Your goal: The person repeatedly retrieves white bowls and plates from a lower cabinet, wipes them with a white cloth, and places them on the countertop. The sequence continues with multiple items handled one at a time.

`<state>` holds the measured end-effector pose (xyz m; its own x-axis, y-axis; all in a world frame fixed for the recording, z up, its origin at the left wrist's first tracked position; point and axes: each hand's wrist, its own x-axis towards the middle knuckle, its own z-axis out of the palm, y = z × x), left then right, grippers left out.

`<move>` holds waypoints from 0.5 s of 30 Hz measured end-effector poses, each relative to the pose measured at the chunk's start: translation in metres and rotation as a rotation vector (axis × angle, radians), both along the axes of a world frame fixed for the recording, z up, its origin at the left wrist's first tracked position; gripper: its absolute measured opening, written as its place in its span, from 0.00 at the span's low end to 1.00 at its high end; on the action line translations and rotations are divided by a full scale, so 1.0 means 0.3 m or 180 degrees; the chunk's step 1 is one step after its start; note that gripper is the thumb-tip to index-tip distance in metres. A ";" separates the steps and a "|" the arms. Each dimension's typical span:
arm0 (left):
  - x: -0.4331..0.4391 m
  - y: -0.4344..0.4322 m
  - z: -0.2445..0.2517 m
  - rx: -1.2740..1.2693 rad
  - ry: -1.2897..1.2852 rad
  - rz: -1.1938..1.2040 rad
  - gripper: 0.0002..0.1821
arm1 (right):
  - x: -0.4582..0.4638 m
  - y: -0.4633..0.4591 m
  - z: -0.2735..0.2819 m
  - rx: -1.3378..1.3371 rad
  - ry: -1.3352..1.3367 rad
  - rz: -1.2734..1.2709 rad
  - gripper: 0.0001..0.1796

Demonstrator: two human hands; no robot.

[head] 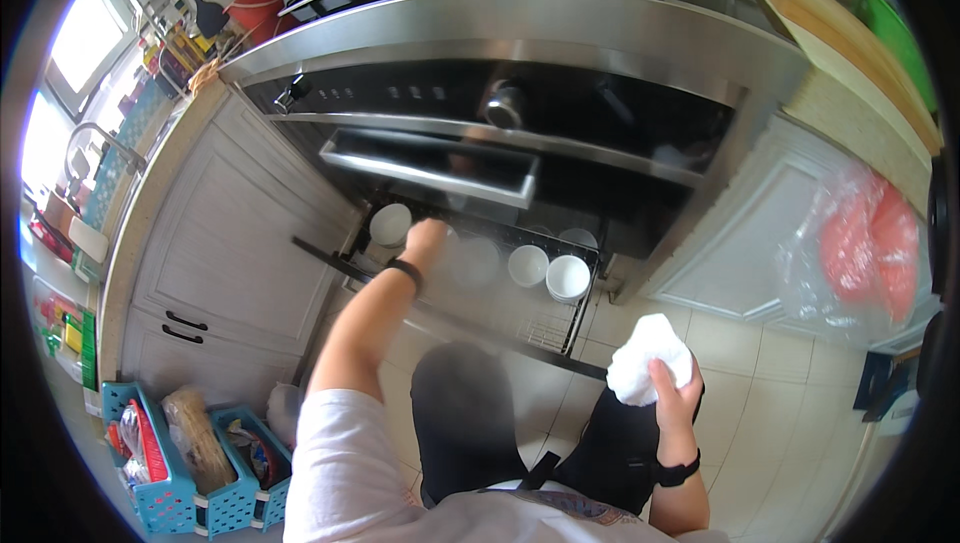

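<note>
A pulled-out wire drawer of a built-in stainless steel and black appliance holds several white bowls. My left hand reaches down into its left half, beside a white bowl; its fingers are hidden from this angle, so any hold cannot be made out. To its right is a blurred round white dish. Two more white bowls, one near the middle and one seemingly stacked, sit farther right. Over my knee, outside the drawer, my right hand grips a bunched white cloth.
The drawer's dark front edge lies just before my knees. Above it juts the appliance's metal handle. White cabinets flank both sides. Blue plastic baskets stand lower left; a plastic bag with red contents hangs at right.
</note>
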<state>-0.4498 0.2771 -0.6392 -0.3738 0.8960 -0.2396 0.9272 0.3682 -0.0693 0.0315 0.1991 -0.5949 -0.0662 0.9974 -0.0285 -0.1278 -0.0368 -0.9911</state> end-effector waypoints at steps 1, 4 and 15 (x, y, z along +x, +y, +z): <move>-0.019 0.021 -0.053 0.0038 -0.0057 0.0089 0.12 | 0.001 -0.001 -0.004 -0.0019 -0.0082 -0.0073 0.19; -0.054 0.048 -0.162 0.0233 -0.0245 0.0517 0.13 | 0.004 -0.004 -0.021 -0.0169 -0.0094 -0.0300 0.21; -0.132 0.108 -0.283 0.0210 -0.0099 0.0829 0.14 | 0.002 0.003 -0.053 0.0005 -0.0616 -0.0567 0.25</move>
